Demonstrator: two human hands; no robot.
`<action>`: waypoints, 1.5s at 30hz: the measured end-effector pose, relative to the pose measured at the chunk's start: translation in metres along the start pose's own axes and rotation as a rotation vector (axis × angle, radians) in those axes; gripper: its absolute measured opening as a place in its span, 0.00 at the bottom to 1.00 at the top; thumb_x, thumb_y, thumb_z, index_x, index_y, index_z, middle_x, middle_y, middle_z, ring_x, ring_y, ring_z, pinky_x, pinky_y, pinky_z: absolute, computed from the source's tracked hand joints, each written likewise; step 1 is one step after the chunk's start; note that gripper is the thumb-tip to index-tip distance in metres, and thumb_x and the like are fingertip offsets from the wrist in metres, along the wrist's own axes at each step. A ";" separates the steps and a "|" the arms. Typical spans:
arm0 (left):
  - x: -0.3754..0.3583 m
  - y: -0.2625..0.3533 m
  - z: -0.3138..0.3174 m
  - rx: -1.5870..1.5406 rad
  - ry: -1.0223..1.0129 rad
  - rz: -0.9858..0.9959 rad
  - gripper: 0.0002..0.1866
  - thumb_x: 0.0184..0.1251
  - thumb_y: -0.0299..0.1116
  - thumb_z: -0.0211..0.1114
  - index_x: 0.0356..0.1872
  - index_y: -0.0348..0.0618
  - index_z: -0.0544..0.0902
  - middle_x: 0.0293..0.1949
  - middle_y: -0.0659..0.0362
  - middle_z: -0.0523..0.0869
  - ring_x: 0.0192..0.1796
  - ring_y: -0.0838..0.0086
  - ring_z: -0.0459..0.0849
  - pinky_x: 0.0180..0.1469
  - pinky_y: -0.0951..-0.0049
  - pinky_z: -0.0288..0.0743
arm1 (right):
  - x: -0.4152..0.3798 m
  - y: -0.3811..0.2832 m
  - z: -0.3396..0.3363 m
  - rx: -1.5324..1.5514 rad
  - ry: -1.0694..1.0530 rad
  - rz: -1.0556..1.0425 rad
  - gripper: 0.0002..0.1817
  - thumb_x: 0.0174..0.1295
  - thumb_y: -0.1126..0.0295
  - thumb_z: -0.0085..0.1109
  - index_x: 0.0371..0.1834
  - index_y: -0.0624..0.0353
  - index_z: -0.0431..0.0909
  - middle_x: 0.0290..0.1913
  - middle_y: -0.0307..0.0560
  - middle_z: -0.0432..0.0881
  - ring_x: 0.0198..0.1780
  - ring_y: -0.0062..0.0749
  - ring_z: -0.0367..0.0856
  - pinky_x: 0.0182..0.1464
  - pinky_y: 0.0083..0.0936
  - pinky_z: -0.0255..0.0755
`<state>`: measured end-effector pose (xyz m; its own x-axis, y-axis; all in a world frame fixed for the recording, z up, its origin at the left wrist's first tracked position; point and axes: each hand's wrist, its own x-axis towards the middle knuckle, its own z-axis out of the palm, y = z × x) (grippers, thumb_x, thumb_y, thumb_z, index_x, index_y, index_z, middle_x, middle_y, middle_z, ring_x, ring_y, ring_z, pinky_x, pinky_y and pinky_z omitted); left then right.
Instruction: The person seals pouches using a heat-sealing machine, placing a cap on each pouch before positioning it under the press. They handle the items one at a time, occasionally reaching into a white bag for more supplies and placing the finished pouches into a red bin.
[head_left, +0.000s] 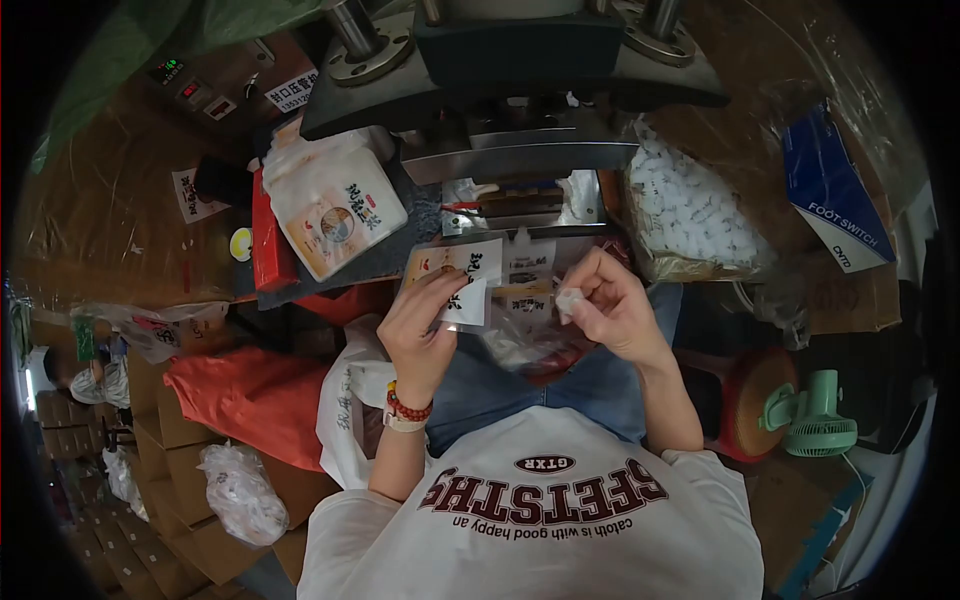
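Note:
My left hand (422, 325) is closed on a printed plastic pouch (484, 262) with orange and white patches and black characters. A white panel shows under its fingers. To the right of it, my right hand (612, 308) pinches a small white piece (568, 301), too small to make out clearly. Between and below the hands, clear plastic bags (520, 335) with black print lie over my lap. Just beyond stands a press machine with a metal bar (520, 155) across its front.
A stack of printed pouches (335, 215) lies on the left by a red box (272, 240). On the right are a bag of small white pieces (690, 205), a blue foot switch box (835, 190) and a green fan (820, 425). A control box (215, 85) stands at the back left.

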<state>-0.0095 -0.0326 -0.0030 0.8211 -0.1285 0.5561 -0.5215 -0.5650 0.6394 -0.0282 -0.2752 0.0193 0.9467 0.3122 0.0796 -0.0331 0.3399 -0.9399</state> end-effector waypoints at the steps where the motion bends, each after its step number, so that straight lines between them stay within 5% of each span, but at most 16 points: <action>1: 0.003 0.005 -0.001 0.056 0.003 0.070 0.20 0.42 0.17 0.58 0.40 0.41 0.85 0.42 0.56 0.87 0.47 0.62 0.85 0.51 0.68 0.77 | -0.002 -0.012 0.008 -0.251 0.068 -0.037 0.07 0.61 0.75 0.59 0.40 0.62 0.73 0.35 0.48 0.80 0.33 0.24 0.77 0.35 0.21 0.73; 3: 0.006 0.016 -0.004 0.174 -0.001 0.123 0.21 0.41 0.17 0.58 0.40 0.42 0.85 0.42 0.57 0.87 0.48 0.62 0.85 0.51 0.68 0.77 | 0.004 -0.019 0.016 -0.502 0.133 -0.083 0.09 0.59 0.77 0.61 0.41 0.63 0.75 0.32 0.46 0.79 0.31 0.25 0.76 0.33 0.22 0.71; 5: 0.008 0.022 -0.005 0.291 -0.009 0.173 0.22 0.39 0.17 0.59 0.41 0.43 0.85 0.42 0.58 0.87 0.48 0.63 0.85 0.50 0.67 0.78 | 0.012 -0.016 0.018 -1.057 0.126 -0.632 0.13 0.55 0.77 0.65 0.45 0.64 0.78 0.30 0.47 0.76 0.30 0.31 0.74 0.33 0.25 0.69; 12: 0.009 0.018 0.003 -0.014 -0.236 0.209 0.20 0.43 0.18 0.63 0.42 0.41 0.86 0.40 0.58 0.87 0.38 0.67 0.87 0.39 0.74 0.79 | 0.016 -0.029 0.013 -0.998 -0.123 -0.625 0.20 0.54 0.71 0.66 0.50 0.63 0.78 0.31 0.47 0.74 0.32 0.38 0.74 0.37 0.27 0.70; 18: 0.013 -0.011 0.060 -0.843 -0.488 -0.853 0.13 0.66 0.36 0.66 0.39 0.32 0.84 0.37 0.55 0.87 0.36 0.79 0.85 0.36 0.79 0.78 | 0.017 -0.043 -0.013 -1.021 0.368 -0.295 0.21 0.58 0.71 0.65 0.54 0.62 0.76 0.33 0.42 0.73 0.32 0.23 0.72 0.33 0.22 0.67; 22: 0.048 -0.016 0.074 -1.101 -0.313 -0.937 0.12 0.64 0.32 0.66 0.42 0.31 0.83 0.39 0.54 0.87 0.37 0.76 0.86 0.37 0.79 0.79 | 0.024 -0.051 -0.054 -1.154 0.684 -0.128 0.17 0.59 0.72 0.62 0.51 0.63 0.77 0.39 0.48 0.78 0.37 0.29 0.76 0.37 0.25 0.70; 24: 0.053 -0.023 0.079 -1.161 -0.317 -0.953 0.12 0.64 0.31 0.66 0.42 0.31 0.83 0.38 0.55 0.87 0.37 0.76 0.86 0.38 0.78 0.79 | 0.034 -0.010 -0.096 -1.770 0.675 -0.118 0.14 0.57 0.75 0.59 0.47 0.63 0.78 0.43 0.52 0.79 0.44 0.42 0.78 0.43 0.33 0.72; 25: 0.054 -0.027 0.080 -1.218 -0.324 -0.961 0.12 0.64 0.31 0.66 0.43 0.31 0.83 0.38 0.56 0.87 0.38 0.76 0.86 0.39 0.77 0.79 | 0.034 -0.003 -0.099 -1.768 0.671 -0.119 0.14 0.57 0.75 0.59 0.47 0.63 0.78 0.43 0.52 0.79 0.44 0.42 0.78 0.43 0.33 0.72; 29: 0.054 -0.033 0.071 -0.970 -0.432 -0.919 0.12 0.65 0.35 0.66 0.40 0.35 0.84 0.37 0.59 0.86 0.38 0.79 0.84 0.40 0.77 0.75 | 0.038 0.004 -0.102 -1.726 0.539 -0.138 0.12 0.55 0.75 0.57 0.43 0.63 0.79 0.41 0.52 0.78 0.46 0.48 0.76 0.45 0.41 0.72; 30: 0.059 -0.028 0.054 -0.727 -0.403 -0.802 0.20 0.62 0.42 0.69 0.46 0.34 0.81 0.44 0.55 0.85 0.45 0.72 0.83 0.47 0.72 0.73 | 0.037 0.001 -0.103 -1.700 0.526 -0.182 0.12 0.54 0.76 0.56 0.42 0.63 0.79 0.41 0.52 0.78 0.45 0.48 0.75 0.45 0.41 0.72; 32: 0.054 -0.056 0.033 0.297 0.060 -0.190 0.34 0.58 0.50 0.69 0.58 0.36 0.73 0.55 0.49 0.79 0.58 0.61 0.76 0.59 0.60 0.66 | 0.033 -0.004 -0.101 -1.686 0.531 -0.193 0.11 0.57 0.77 0.57 0.43 0.62 0.80 0.40 0.53 0.80 0.44 0.48 0.77 0.44 0.36 0.73; 33: 0.055 -0.055 0.016 0.775 0.080 -0.129 0.45 0.53 0.55 0.70 0.67 0.39 0.64 0.65 0.48 0.68 0.69 0.55 0.64 0.67 0.49 0.55 | 0.031 -0.005 -0.097 -1.453 0.643 -0.226 0.10 0.59 0.76 0.57 0.44 0.63 0.80 0.39 0.53 0.80 0.42 0.45 0.78 0.43 0.33 0.73; 36: 0.017 -0.101 -0.011 0.839 -0.223 -0.026 0.46 0.54 0.57 0.68 0.69 0.43 0.60 0.71 0.53 0.62 0.73 0.57 0.58 0.68 0.42 0.49 | 0.024 -0.011 -0.073 -1.125 0.675 -0.319 0.09 0.61 0.75 0.58 0.44 0.63 0.80 0.37 0.52 0.81 0.37 0.38 0.80 0.41 0.27 0.73; 40: -0.007 -0.086 -0.033 0.403 -0.188 -0.091 0.25 0.52 0.27 0.66 0.55 0.47 0.80 0.54 0.54 0.82 0.56 0.62 0.81 0.57 0.63 0.73 | 0.016 -0.029 -0.010 -0.842 0.551 -0.299 0.07 0.60 0.76 0.61 0.41 0.64 0.80 0.35 0.49 0.81 0.33 0.27 0.78 0.39 0.23 0.71; 41: -0.004 -0.072 -0.031 0.311 -0.071 -0.132 0.21 0.48 0.17 0.60 0.45 0.45 0.85 0.42 0.55 0.87 0.46 0.64 0.86 0.48 0.72 0.78 | 0.016 -0.030 0.002 -0.861 0.499 -0.374 0.10 0.55 0.76 0.66 0.40 0.64 0.79 0.35 0.48 0.81 0.30 0.30 0.78 0.38 0.24 0.72; 45: 0.000 -0.033 -0.026 0.081 -0.034 0.016 0.20 0.46 0.16 0.58 0.43 0.40 0.84 0.43 0.55 0.87 0.47 0.62 0.85 0.48 0.70 0.78 | 0.030 -0.022 0.029 -1.143 0.158 -0.688 0.16 0.49 0.73 0.68 0.42 0.63 0.78 0.33 0.46 0.78 0.32 0.39 0.76 0.37 0.32 0.72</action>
<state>0.0015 0.0070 -0.0103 0.8208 -0.1648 0.5469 -0.5153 -0.6265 0.5847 -0.0083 -0.2470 0.0519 0.6918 0.2476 0.6783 0.6719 -0.5649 -0.4790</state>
